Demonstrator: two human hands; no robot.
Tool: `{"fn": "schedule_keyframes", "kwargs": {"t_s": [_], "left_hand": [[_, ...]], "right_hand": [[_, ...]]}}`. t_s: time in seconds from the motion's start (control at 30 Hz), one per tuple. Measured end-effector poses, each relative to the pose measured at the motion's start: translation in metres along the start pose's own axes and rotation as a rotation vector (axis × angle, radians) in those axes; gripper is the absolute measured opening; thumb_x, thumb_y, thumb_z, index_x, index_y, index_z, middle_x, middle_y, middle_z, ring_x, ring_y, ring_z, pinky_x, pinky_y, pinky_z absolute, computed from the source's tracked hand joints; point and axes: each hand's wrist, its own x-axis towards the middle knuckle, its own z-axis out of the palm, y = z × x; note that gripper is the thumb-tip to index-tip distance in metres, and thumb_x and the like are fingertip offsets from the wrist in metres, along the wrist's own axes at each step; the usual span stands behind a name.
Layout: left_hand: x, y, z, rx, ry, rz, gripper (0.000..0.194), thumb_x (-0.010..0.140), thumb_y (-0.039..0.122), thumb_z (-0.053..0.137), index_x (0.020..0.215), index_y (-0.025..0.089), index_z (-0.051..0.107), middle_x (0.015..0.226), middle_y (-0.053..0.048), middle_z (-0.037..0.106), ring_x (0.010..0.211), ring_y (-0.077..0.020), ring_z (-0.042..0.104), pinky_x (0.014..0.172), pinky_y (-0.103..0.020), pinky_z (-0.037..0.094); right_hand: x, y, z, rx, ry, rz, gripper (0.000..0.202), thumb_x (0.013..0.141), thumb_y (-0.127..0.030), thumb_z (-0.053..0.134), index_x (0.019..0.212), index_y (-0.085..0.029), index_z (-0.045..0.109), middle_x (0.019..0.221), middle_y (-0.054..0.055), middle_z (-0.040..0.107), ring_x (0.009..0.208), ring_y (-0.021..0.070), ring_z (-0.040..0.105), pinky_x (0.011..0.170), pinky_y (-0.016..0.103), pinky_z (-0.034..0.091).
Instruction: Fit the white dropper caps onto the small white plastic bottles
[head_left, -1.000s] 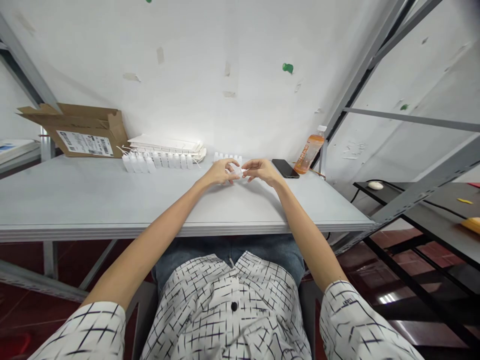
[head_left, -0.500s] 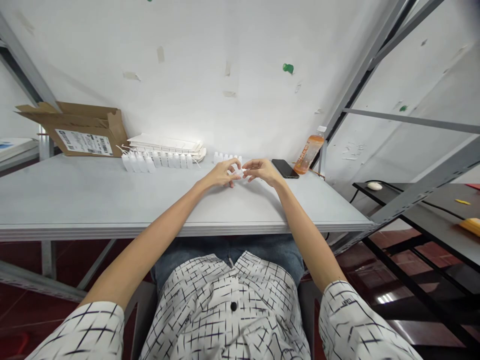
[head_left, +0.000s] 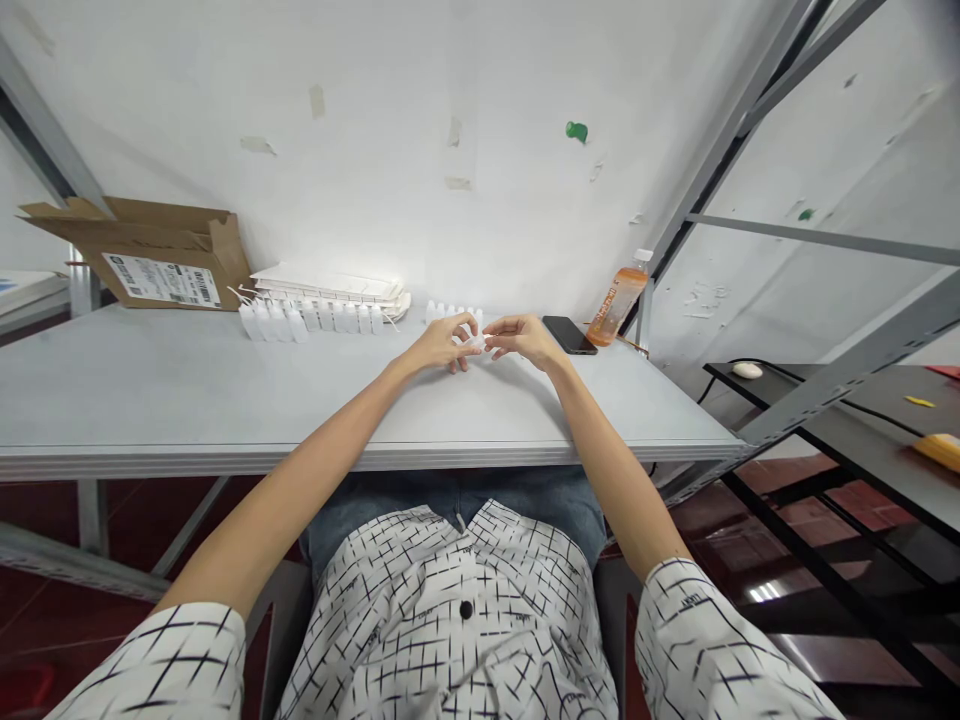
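Between my two hands, above the middle of the table, is a small white plastic dropper bottle [head_left: 477, 342]. My left hand [head_left: 444, 345] grips its body with thumb and fingers. The fingertips of my right hand [head_left: 519, 338] are pinched at the bottle's right end; whether a cap is between them is too small to tell. Just behind my hands stands a short row of similar white bottles [head_left: 439, 312], partly hidden by my fingers. A larger group of white bottles [head_left: 274, 322] stands upright to the left.
An open cardboard box [head_left: 169, 255] sits at the back left, beside a stack of white papers [head_left: 330, 283]. On the right lie a black phone [head_left: 570, 335] and a leaning bottle of orange drink [head_left: 619, 300]. The grey table [head_left: 187, 400] ends at a metal frame.
My hands stay together around the bottle, which has tilted slightly; the left fingers have shifted a little. The whole view has moved slightly.
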Motion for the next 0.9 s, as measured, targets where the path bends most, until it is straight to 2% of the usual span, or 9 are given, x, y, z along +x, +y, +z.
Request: {"fn": "schedule_keyframes", "kwargs": {"t_s": [0.23, 0.63, 0.9], "left_hand": [[-0.0006, 0.0007, 0.0003, -0.014, -0.006, -0.003, 0.034, 0.080, 0.031, 0.078, 0.098, 0.020, 0.053, 0.083, -0.001, 0.063, 0.056, -0.0144, 0.069, 0.045, -0.020, 0.051], [0.0012, -0.0025, -0.0010, -0.018, -0.007, 0.012, 0.035, 0.079, 0.032, 0.078, 0.098, 0.020, 0.051, 0.083, -0.001, 0.064, 0.056, -0.0158, 0.070, 0.045, -0.022, 0.052], [0.0007, -0.0034, -0.0024, -0.064, -0.027, -0.025, 0.038, 0.078, 0.033, 0.081, 0.099, 0.020, 0.052, 0.082, -0.002, 0.066, 0.060, -0.0163, 0.071, 0.047, -0.021, 0.053]], "right_hand": [[0.0013, 0.0018, -0.0010, 0.000, 0.011, 0.007, 0.032, 0.057, -0.025, 0.091, 0.080, -0.012, 0.073, 0.070, 0.006, 0.072, 0.070, 0.0188, 0.070, 0.065, 0.031, 0.062], [-0.0006, -0.0005, 0.0000, -0.061, 0.001, 0.030, 0.035, 0.066, -0.040, 0.089, 0.076, -0.012, 0.071, 0.067, 0.005, 0.069, 0.058, 0.0132, 0.064, 0.061, 0.029, 0.061], [-0.0005, 0.0001, -0.0013, 0.018, -0.013, 0.013, 0.036, 0.056, -0.029, 0.092, 0.082, -0.013, 0.073, 0.072, 0.006, 0.072, 0.074, 0.0197, 0.071, 0.072, 0.035, 0.063]]}}
